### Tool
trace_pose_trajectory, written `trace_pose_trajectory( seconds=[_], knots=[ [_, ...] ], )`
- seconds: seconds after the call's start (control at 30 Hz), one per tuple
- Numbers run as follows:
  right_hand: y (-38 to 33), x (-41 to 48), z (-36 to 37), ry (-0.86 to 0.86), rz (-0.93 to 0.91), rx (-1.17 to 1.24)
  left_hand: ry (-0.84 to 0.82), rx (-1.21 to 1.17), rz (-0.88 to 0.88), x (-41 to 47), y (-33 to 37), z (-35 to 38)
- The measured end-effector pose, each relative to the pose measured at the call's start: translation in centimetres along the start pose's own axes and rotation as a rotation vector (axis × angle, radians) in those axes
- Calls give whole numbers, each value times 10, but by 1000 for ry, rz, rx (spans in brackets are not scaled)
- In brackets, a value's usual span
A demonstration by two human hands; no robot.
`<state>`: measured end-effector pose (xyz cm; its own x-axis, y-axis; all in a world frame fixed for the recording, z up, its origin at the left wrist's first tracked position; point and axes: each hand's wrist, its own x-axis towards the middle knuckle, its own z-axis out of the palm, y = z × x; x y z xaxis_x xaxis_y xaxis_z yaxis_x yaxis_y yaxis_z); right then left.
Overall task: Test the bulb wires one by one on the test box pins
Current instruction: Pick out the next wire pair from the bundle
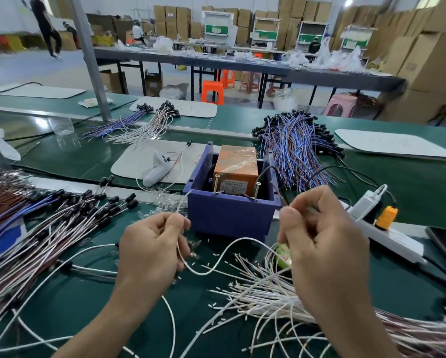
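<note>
1. The purple box (229,218) holds the orange test unit (236,164); two pins (216,184) stand at its near rim.
2. Fingers of the left hand (149,251) and right hand (325,244) pinch a white wire (209,264) that loops over the tabletop (410,177) just before the box.

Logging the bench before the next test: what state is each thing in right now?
left hand, pinching the white wire
right hand, grip closed on the same wire, green item partly hidden beneath
white wire, slack, looped between both hands
test box, open top, orange unit inside
pins, upright on the box rim, no bulb wire touching
power strip, orange plug plugged in
</note>
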<state>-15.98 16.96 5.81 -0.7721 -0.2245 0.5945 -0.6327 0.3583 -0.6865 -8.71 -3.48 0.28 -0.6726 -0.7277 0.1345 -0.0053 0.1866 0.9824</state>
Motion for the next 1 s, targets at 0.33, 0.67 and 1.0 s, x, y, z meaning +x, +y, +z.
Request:
trace_pose_trajectory(
  seconds=[0.33,0.67,1.0],
  knots=[
    [28,54,6,-318,75,-118,173,372,133,13,15,24],
    [38,57,10,-290,53,-143,185,426,215,11,6,32],
    [39,57,10,-190,65,-177,190,434,282,8,4,29]
  ],
)
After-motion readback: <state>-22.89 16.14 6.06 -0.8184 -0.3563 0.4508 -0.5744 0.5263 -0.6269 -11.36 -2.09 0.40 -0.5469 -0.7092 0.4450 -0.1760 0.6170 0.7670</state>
